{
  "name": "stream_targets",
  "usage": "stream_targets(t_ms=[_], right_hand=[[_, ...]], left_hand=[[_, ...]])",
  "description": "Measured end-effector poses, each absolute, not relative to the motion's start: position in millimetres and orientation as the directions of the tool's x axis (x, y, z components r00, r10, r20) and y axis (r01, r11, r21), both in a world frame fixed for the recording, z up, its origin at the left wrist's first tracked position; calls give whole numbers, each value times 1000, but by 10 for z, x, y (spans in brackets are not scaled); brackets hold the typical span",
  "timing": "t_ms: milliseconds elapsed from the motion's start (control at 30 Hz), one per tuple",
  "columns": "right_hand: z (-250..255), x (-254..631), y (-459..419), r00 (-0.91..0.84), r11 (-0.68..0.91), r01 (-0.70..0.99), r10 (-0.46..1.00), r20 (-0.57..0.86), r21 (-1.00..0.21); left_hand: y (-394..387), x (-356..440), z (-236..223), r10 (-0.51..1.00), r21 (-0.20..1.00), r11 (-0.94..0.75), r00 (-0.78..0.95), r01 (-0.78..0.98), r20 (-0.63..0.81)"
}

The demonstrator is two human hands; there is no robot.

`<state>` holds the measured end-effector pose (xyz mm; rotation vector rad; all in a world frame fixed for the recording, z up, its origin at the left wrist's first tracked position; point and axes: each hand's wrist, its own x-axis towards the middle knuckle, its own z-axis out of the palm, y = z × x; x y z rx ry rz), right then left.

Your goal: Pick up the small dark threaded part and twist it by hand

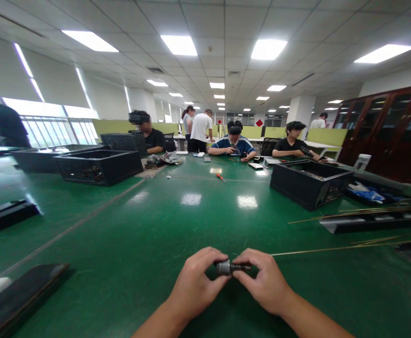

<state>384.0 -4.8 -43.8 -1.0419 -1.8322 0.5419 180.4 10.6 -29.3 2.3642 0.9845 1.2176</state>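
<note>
Close in front of me, above the green tabletop (149, 244), both my hands hold one small metal part (223, 268). It has a silvery cylinder at its left end and a thinner dark shaft, ringed like a thread or spring, pointing right; its exact kind I cannot make out. My left hand (200, 277) pinches the cylinder between thumb and fingers. On the other side, my right hand (261, 277) has its thumb and fingertips closed round the shaft near where it meets the cylinder. The part lies roughly level, and fingertips cover some of it.
Black computer cases stand at left (99, 166) and right (309, 183). An orange-handled screwdriver (221, 177) lies mid-table. Thin rods (307, 252) and a dark channel-shaped piece (363, 223) lie right. A dark slab (22, 295) is near left. Several people sit or stand beyond.
</note>
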Motion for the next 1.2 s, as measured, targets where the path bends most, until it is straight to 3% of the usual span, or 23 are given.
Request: stream_targets(t_ms=[1200], right_hand=[[-402,3872,-64,-198,550,427,831,519,-717]], left_hand=[[105,1765,-272,668,514,-741,386,432,636]])
